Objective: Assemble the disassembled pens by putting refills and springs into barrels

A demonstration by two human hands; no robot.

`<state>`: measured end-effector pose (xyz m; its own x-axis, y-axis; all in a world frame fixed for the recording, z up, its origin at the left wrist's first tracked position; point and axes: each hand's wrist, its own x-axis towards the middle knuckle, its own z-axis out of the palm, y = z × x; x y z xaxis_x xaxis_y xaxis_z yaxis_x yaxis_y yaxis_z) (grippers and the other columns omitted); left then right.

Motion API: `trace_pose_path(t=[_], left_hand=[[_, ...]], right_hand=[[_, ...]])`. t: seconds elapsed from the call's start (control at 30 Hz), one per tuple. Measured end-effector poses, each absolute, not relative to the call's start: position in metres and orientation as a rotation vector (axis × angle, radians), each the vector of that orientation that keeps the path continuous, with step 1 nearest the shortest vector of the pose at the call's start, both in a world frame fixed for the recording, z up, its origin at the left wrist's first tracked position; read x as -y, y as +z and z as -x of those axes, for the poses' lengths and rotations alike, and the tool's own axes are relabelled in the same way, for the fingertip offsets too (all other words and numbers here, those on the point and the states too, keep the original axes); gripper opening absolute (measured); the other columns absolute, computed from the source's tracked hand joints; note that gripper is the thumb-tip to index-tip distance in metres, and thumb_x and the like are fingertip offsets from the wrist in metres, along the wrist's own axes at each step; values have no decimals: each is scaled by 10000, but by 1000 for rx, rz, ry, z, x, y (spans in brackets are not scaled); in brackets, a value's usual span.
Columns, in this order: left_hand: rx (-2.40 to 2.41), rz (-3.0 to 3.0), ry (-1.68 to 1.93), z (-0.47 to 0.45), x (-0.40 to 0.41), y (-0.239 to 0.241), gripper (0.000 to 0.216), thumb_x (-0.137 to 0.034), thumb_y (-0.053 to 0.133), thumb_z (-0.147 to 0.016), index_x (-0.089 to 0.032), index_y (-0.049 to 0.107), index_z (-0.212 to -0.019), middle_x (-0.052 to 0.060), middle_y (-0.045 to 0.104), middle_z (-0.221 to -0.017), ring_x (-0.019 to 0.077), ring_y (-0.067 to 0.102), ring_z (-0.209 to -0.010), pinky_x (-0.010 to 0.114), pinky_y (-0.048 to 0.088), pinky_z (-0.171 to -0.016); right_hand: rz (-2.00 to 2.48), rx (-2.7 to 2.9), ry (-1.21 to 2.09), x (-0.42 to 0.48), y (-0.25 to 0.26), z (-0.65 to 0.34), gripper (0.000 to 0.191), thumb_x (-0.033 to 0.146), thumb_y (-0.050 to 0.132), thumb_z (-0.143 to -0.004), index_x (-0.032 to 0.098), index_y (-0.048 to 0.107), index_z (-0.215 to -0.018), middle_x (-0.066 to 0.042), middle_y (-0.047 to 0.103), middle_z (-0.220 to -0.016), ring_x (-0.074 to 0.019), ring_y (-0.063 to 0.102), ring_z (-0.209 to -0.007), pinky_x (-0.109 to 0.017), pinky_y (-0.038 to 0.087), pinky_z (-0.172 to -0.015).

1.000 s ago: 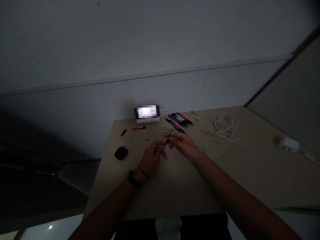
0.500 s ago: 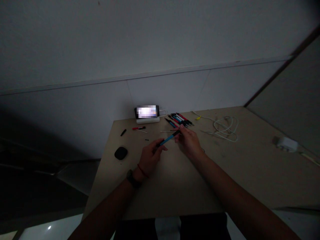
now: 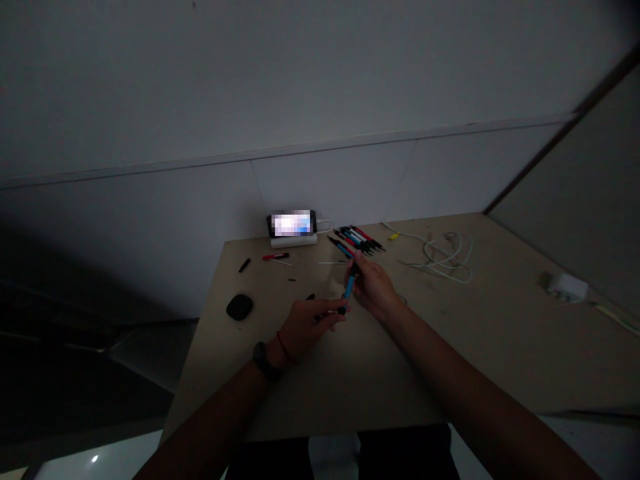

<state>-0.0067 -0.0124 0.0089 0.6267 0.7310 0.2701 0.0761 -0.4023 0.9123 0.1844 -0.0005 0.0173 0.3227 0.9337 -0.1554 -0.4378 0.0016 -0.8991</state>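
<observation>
Between my two hands is a blue pen [image 3: 349, 287] with dark ends, standing steeply in the picture. My right hand [image 3: 374, 285] is closed round its upper, dark end. The fingertips of my left hand [image 3: 315, 321] pinch its lower end. A small dark piece [image 3: 311, 297] shows just behind my left hand; I cannot tell whether it lies on the table. Beyond my right hand lies a row of red, blue and white pens [image 3: 357, 239]. A thin pale stick, perhaps a refill [image 3: 331, 263], lies just left of my right fingertips.
A lit phone [image 3: 291, 224] leans on a white block [image 3: 294, 241] by the wall. Left on the table [image 3: 370, 380] are a red pen part [image 3: 276, 256], a black piece [image 3: 245, 265] and a black rounded case [image 3: 240, 307]. A white cable [image 3: 440, 257] and white plug [image 3: 569, 287] lie right.
The blue pen has swung from a slant to nearly upright in the picture. My left hand has moved right and slightly down, its fingertips now closed on the pen's lower end.
</observation>
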Motion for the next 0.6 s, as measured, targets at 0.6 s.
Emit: trace_pose_path(t=[0.6], left_hand=[[-761,-2073,762,4,10,7,280,-296,678,-904,-240,758,-1166,46,765,-883,132,636,-669,270,539,-701]], right_hand=[[1042,696,1179,1,18,-183,387,531,887,-652,215,707,-782,41,558,-573,-104,475,-505,-240,406,-475]])
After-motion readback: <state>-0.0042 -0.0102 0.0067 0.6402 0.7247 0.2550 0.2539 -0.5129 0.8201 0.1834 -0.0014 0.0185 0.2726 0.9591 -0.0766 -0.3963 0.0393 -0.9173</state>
